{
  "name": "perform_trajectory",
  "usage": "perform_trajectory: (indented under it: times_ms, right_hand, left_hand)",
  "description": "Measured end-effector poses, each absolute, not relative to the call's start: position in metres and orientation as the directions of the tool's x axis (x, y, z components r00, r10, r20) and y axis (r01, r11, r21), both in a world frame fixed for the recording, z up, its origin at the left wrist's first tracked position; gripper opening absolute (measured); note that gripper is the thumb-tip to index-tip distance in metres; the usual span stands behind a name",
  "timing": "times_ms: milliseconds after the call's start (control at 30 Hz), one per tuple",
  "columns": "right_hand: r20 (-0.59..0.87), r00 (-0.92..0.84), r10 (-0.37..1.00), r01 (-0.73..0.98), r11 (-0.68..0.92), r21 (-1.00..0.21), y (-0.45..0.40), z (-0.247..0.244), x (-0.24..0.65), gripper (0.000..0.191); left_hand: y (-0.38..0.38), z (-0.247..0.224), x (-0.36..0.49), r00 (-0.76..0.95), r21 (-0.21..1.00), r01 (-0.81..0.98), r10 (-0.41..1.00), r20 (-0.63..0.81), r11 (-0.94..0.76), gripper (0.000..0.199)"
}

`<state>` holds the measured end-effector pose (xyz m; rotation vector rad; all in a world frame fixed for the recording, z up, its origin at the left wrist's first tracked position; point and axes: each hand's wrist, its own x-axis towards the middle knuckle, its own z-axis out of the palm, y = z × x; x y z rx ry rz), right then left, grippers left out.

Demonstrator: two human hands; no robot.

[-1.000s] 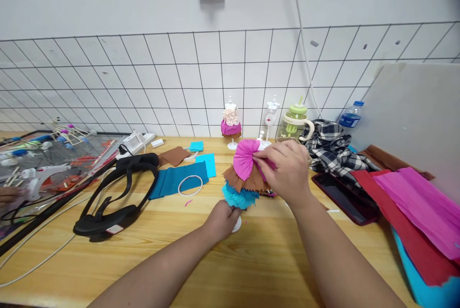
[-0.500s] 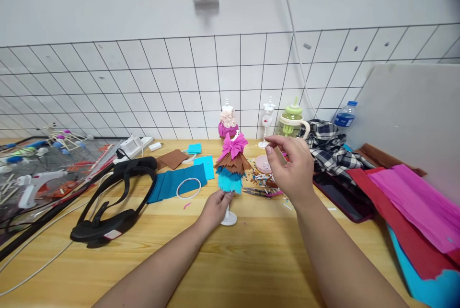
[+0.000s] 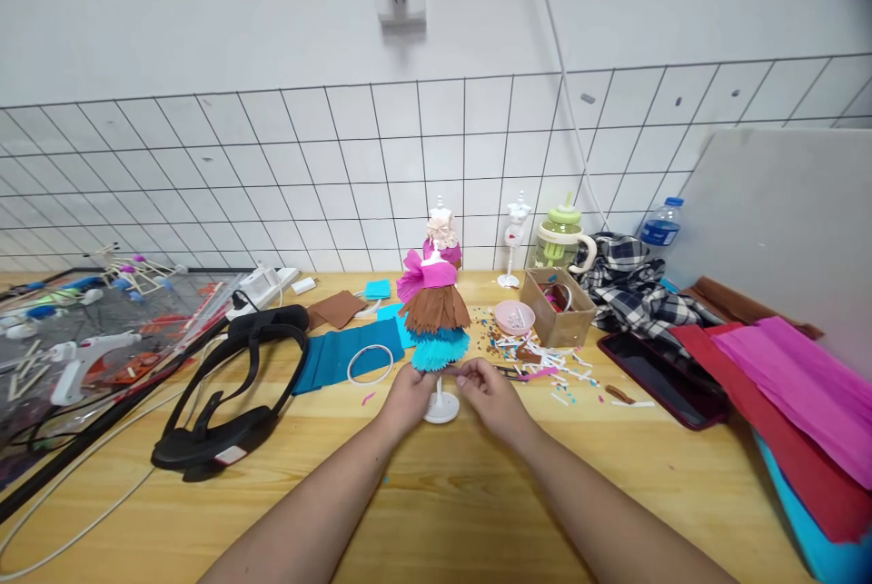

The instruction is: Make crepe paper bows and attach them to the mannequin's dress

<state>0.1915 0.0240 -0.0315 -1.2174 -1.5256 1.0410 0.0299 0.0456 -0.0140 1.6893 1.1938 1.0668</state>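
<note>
Dressed mannequin (image 3: pixel 438 310) stands upright between the hands (image 3: pixel 409 395) (image 3: pixel 496 395).

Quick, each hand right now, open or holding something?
Left hand: closed, holding the dress stand.
Right hand: curled beside it; whether it grips anything is unclear.

We see 3 colours banding the dress (image 3: pixel 437 308), magenta, brown and bright blue, plus a white stand (image 3: pixel 442 409), a black-and-white checked cloth (image 3: pixel 619 275), white tiles (image 3: pixel 306 171) gridded with dark lines, a green-lidded jug (image 3: pixel 550 245), a pale pink bowl (image 3: pixel 510 331), a red sheet (image 3: pixel 764 423) and a magenta sheet (image 3: pixel 794 389).
</note>
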Motion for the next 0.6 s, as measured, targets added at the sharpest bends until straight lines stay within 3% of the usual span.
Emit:
perform_trajectory:
  times_ms: [200,367,600]
  right_hand:
    - [0.223,-0.133,0.966,0.322,0.255,-0.912,0.020,-0.032,0.188,0.032]
    - [0.308,-0.326,0.894,0.431,0.430,-0.793,0.014,-0.032,0.185,0.027]
    - [0.217,-0.362,0.907,0.330,0.342,-0.880,0.013,-0.036,0.183,0.025]
  left_hand:
    - [0.044,-0.014,0.025,0.082,0.941,0.288,0.984,0.161,-0.178,0.031]
    - [0.037,-0.017,0.027,0.231,0.982,0.149,0.970,0.081,-0.117,0.032]
    - [0.034,-0.009,0.026,0.407,0.957,0.281,0.912,-0.050,-0.073,0.032]
